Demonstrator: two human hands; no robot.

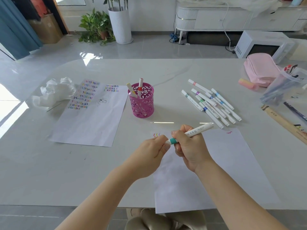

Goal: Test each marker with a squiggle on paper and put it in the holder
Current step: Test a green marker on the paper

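Tissue lies crumpled at the tabletop's left, beside a scribbled sheet. The holder stands near the middle with markers in it. Both forearms angle in from below and meet over the paper. The left hand pinches the teal-banded cap end of the marker, and the right hand curls round its barrel. Loose markers lie heaped further right.

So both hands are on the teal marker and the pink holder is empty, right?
Not quite. The head view shows the left hand and right hand on the teal marker, but the pink holder has two markers in it.
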